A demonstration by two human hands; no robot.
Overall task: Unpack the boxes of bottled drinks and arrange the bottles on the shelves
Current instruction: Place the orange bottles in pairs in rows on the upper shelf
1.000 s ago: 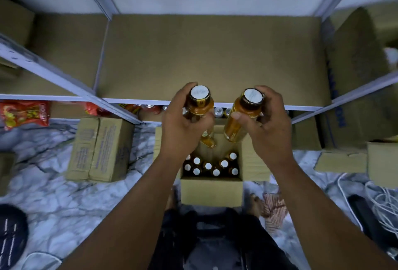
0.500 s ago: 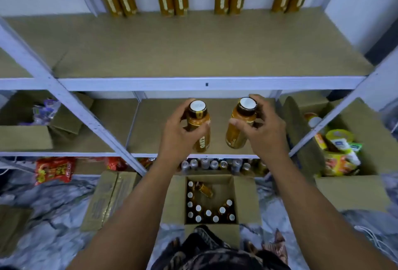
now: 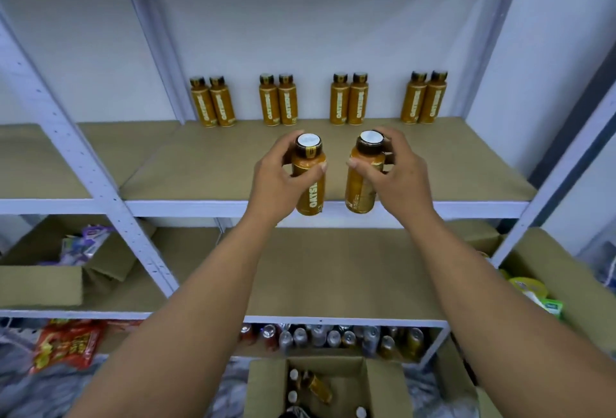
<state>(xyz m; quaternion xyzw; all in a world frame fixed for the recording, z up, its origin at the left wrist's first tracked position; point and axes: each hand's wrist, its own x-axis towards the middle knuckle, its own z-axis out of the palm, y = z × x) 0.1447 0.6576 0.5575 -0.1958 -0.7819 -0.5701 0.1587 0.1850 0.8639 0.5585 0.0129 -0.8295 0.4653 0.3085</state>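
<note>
Bottles are gripped near the caps in the left hand and right hand, in the air at the shelf edge. Set down tilted, one could be toppled off or into the back row.

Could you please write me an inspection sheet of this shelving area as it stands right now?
Surface: upper shelf, lined with brown board.
Job's things: eight shelved bottles upright in four pairs along the back; left bottle and right bottle held in front of that shelf, not yet set down; open box below with more bottles inside.
Clutter: red snack packet; cans on the lowest shelf; left carton and right carton holding goods.
Grippers: left hand grips the left bottle near its cap; right hand grips the right bottle likewise.
Cables: nothing seen.
Surroundings: white wall; white metal uprights.
</note>
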